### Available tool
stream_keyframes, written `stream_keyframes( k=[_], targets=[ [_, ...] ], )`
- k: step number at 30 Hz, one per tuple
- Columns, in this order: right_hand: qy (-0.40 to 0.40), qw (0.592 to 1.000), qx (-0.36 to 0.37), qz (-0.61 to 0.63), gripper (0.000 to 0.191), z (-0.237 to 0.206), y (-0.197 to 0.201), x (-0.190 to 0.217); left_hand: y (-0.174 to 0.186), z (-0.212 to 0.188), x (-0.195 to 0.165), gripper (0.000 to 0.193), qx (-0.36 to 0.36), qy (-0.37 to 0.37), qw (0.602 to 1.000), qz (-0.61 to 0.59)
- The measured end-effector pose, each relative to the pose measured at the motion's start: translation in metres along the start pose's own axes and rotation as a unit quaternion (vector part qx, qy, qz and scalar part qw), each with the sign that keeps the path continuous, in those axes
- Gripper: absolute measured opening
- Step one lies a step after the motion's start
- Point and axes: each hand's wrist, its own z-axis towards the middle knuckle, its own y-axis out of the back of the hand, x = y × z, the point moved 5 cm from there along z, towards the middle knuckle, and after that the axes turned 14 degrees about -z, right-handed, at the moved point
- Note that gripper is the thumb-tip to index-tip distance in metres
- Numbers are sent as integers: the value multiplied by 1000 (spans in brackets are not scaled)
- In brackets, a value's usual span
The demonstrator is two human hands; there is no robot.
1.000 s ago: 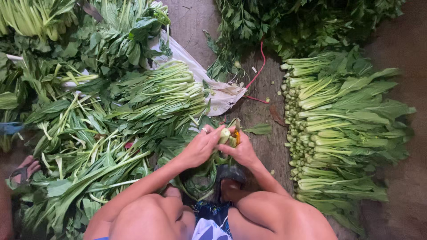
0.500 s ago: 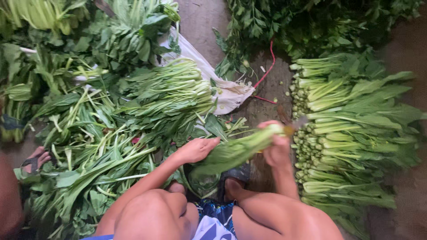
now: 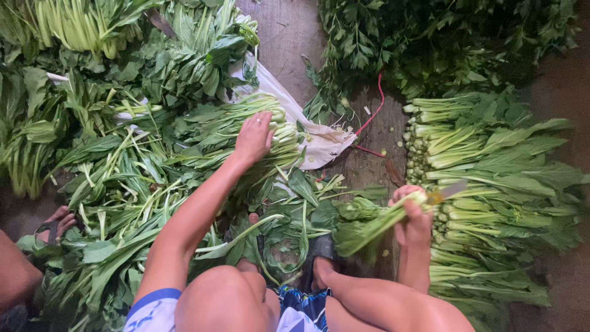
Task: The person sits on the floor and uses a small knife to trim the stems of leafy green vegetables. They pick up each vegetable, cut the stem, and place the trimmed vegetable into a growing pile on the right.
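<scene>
My right hand (image 3: 413, 220) is shut on a trimmed bunch of leafy greens (image 3: 369, 224), stalk ends pointing right and leaves hanging left. A knife blade (image 3: 453, 189) sticks out past that fist. The bunch's stalk ends are at the edge of a neat stack of greens (image 3: 485, 184) on the right. My left hand (image 3: 255, 136) reaches forward and lies with fingers apart on a loose pile of pale-stalked greens (image 3: 227, 132). My knees and feet show at the bottom.
Heaps of loose greens (image 3: 110, 203) cover the left side. Dark leafy herbs (image 3: 430, 43) lie at the top right. A white sack (image 3: 322, 141) and a red string (image 3: 376, 110) rest on the wooden floor (image 3: 289, 27). Another person's sandalled foot (image 3: 58, 222) is at the left edge.
My left hand let go of the bunch and reached forward onto the loose pile. My right hand carried the bunch and knife to the right, up to the neat stack.
</scene>
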Motion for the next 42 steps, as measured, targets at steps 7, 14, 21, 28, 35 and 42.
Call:
stream_keyframes(
  k=[7,14,21,28,35,42],
  targets=[
    [-36,993,44,-99,32,-10,-15,-18,-2,-13,18,34,57,52,997,8],
    [-81,968,35,-237,30,-4,-12,-17,65,-32,4,28,-151,78,956,-240],
    [-46,911,116,-393,21,2,-52,-1,68,-59,-87,29,-163,-73,965,-189],
    [71,824,170,-536,28,-3,-100,31,15,-86,-142,33,7,-90,928,-361],
    [101,788,201,-574,36,0,-123,25,-18,-89,-139,31,51,-40,926,-371],
    [135,769,220,-585,35,-1,-127,29,-30,-88,-141,26,72,-16,917,-393]
  ],
)
